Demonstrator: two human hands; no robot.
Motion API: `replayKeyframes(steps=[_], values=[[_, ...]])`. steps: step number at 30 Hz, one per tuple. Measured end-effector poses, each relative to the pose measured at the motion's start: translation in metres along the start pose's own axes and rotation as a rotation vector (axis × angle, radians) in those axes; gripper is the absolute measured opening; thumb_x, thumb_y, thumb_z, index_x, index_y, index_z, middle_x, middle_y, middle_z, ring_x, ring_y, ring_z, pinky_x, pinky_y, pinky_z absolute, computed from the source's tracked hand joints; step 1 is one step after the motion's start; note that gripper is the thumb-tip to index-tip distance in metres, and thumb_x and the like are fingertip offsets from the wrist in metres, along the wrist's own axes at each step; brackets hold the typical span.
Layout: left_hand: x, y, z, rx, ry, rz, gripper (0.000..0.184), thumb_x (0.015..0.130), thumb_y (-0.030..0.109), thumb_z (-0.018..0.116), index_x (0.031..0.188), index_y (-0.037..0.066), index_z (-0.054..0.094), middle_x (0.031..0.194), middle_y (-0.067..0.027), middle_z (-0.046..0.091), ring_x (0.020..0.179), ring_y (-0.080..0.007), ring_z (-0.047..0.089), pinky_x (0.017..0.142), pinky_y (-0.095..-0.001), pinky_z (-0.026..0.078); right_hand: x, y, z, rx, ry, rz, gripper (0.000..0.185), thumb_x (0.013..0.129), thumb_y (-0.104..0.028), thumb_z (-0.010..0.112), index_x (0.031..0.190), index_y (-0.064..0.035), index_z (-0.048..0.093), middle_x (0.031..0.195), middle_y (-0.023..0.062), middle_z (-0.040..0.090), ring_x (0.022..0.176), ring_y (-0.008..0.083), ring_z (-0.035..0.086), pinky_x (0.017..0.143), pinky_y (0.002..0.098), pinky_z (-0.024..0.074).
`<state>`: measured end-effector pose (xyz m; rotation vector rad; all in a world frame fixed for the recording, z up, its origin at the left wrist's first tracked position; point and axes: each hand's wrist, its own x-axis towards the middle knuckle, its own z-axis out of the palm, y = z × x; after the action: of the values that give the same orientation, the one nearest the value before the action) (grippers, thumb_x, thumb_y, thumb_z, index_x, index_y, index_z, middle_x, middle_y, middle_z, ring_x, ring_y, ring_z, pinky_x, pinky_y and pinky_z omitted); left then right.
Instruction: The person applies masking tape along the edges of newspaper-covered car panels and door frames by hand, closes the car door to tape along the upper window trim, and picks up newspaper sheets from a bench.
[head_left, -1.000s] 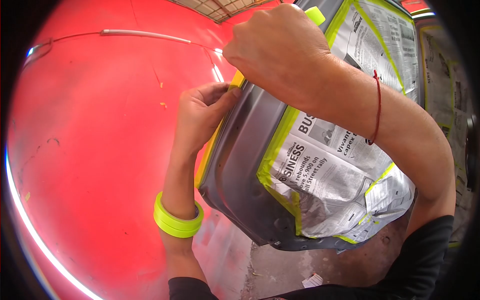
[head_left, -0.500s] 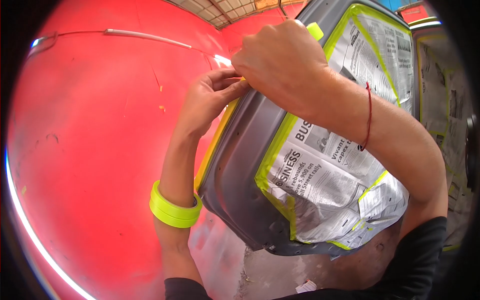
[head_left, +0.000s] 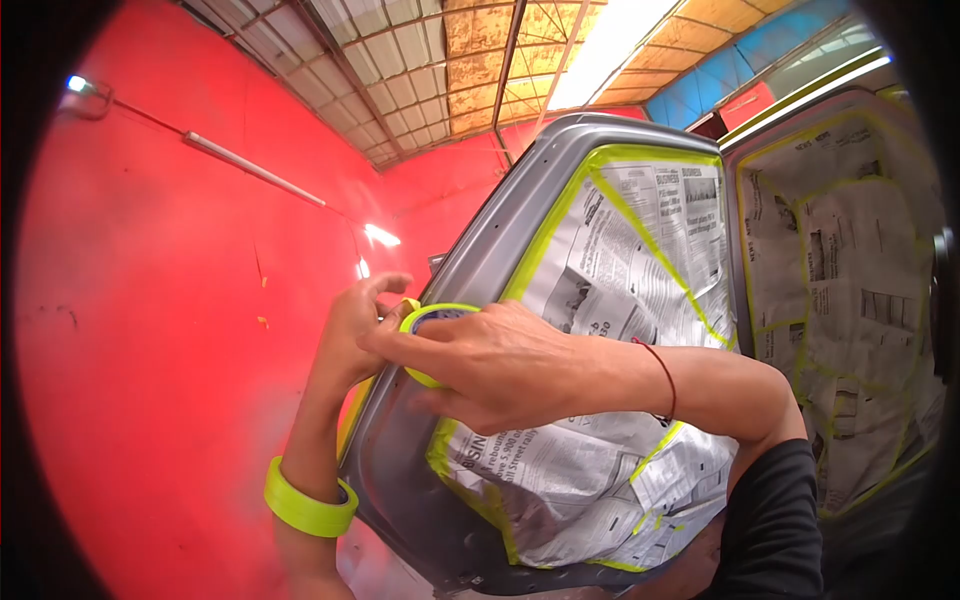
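Note:
My right hand (head_left: pixel 500 365) grips a roll of yellow-green masking tape (head_left: pixel 438 309) beside the edge of a grey car door (head_left: pixel 400 440). My left hand (head_left: pixel 352 335) is at the same edge, its fingers bent and pinching the tape near the roll; the fingertips are partly hidden. Another roll of the same tape (head_left: pixel 305 508) hangs around my left forearm. Newspaper sheets (head_left: pixel 590 490) cover the door's inner face, bordered with yellow-green tape. A yellow strip (head_left: pixel 352 415) runs along the door's left edge.
A red wall (head_left: pixel 170 330) stands close on the left, with a tube light (head_left: pixel 250 165) on it. To the right is another newspaper-covered panel (head_left: pixel 860 270). A metal-framed roof (head_left: pixel 400 60) spans overhead.
The view has tilted up, showing more roof and the door's top. My right hand has come down along the door edge, and the roll it holds now shows clearly beside my left hand.

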<state>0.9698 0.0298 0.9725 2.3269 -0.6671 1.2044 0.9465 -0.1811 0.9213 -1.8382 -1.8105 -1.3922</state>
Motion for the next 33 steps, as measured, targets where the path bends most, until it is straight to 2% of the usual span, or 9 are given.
replayKeyframes(steps=[3, 9, 13, 15, 21, 23, 25, 29, 33], values=[[-0.003, -0.005, 0.001, 0.05, -0.025, 0.133, 0.025, 0.09, 0.002, 0.063, 0.113, -0.005, 0.066, 0.094, -0.0147, 0.072, 0.083, -0.0204, 0.069, 0.073, -0.0343, 0.054, -0.01, 0.011, -0.017, 0.171, -0.046, 0.034, 0.053, 0.089, -0.013, 0.063, 0.136, -0.0031, 0.041, 0.083, 0.0235, 0.065, 0.084, 0.0402, 0.067, 0.065, 0.0496, 0.0493], [-0.003, 0.004, 0.007, -0.012, 0.03, 0.078, 0.019, 0.09, 0.007, 0.061, 0.102, -0.005, 0.069, 0.084, -0.0151, 0.071, 0.078, -0.0181, 0.069, 0.073, -0.034, 0.054, -0.014, 0.024, -0.063, 0.154, -0.153, 0.12, 0.043, 0.095, -0.014, 0.055, 0.136, -0.0045, 0.043, 0.076, 0.0185, 0.065, 0.073, 0.0383, 0.067, 0.064, 0.0496, 0.0487], [-0.004, 0.011, 0.006, 0.09, 0.025, 0.018, 0.026, 0.09, 0.017, 0.064, 0.097, -0.006, 0.071, 0.079, -0.0169, 0.07, 0.078, -0.0213, 0.07, 0.075, -0.0358, 0.054, -0.004, 0.072, -0.081, -0.993, -0.169, 0.11, 0.037, 0.094, -0.03, 0.061, 0.124, -0.0084, 0.057, 0.077, 0.0111, 0.07, 0.075, 0.0306, 0.071, 0.064, 0.0438, 0.0555], [-0.001, 0.005, 0.005, 0.154, 0.032, 0.045, 0.028, 0.09, 0.02, 0.064, 0.096, -0.007, 0.071, 0.079, -0.0185, 0.07, 0.078, -0.0232, 0.07, 0.076, -0.0366, 0.053, 0.015, 0.066, -0.105, -1.002, -0.218, 0.47, 0.04, 0.088, -0.044, 0.066, 0.109, -0.0093, 0.067, 0.081, 0.0108, 0.071, 0.078, 0.0293, 0.072, 0.066, 0.0417, 0.0563], [0.0, 0.008, 0.0, 0.127, -0.013, 0.007, 0.031, 0.088, 0.021, 0.063, 0.098, -0.007, 0.071, 0.083, -0.0216, 0.071, 0.077, -0.0246, 0.07, 0.074, -0.0369, 0.053, 0.018, 0.109, -0.116, -0.621, 0.077, 0.304, 0.055, 0.078, -0.059, 0.072, 0.087, -0.0044, 0.073, 0.069, 0.0141, 0.066, 0.07, 0.0283, 0.068, 0.068, 0.0435, 0.0516], [0.001, 0.004, 0.0, 0.072, -0.037, -0.032, 0.03, 0.09, 0.021, 0.063, 0.098, -0.006, 0.072, 0.082, -0.0168, 0.072, 0.076, -0.0191, 0.069, 0.072, -0.0349, 0.052, 0.026, 0.082, -0.141, -0.193, -0.113, 0.421, 0.047, 0.081, -0.049, 0.075, 0.099, -0.0054, 0.074, 0.072, 0.0096, 0.063, 0.07, 0.0204, 0.064, 0.066, 0.0371, 0.0492], [0.002, 0.003, -0.003, 0.05, -0.063, -0.038, 0.03, 0.091, 0.021, 0.063, 0.098, -0.006, 0.072, 0.081, -0.0144, 0.072, 0.075, -0.017, 0.068, 0.072, -0.034, 0.052, 0.024, 0.08, -0.152, 0.182, -0.167, 0.432, 0.038, 0.087, -0.039, 0.071, 0.109, -0.0078, 0.071, 0.076, 0.0098, 0.066, 0.073, 0.0246, 0.066, 0.065, 0.0396, 0.0497], [0.004, -0.002, -0.001, 0.001, -0.068, -0.025, 0.029, 0.092, 0.022, 0.063, 0.1, -0.005, 0.072, 0.081, -0.0099, 0.072, 0.074, -0.014, 0.066, 0.071, -0.0329, 0.052, 0.02, 0.071, -0.168, 0.546, -0.292, 0.428, 0.041, 0.088, -0.028, 0.069, 0.123, -0.0063, 0.066, 0.074, 0.0032, 0.07, 0.066, 0.0182, 0.067, 0.054, 0.0344, 0.0462], [0.003, 0.008, -0.005, 0.039, -0.097, -0.104, 0.03, 0.092, 0.022, 0.064, 0.101, -0.006, 0.071, 0.083, -0.0107, 0.071, 0.075, -0.014, 0.065, 0.071, -0.0325, 0.052, 0.004, 0.127, -0.145, -0.278, -0.061, -0.092, 0.042, 0.089, -0.028, 0.064, 0.123, -0.0027, 0.065, 0.071, 0.0144, 0.069, 0.07, 0.0298, 0.069, 0.064, 0.0416, 0.0528]])
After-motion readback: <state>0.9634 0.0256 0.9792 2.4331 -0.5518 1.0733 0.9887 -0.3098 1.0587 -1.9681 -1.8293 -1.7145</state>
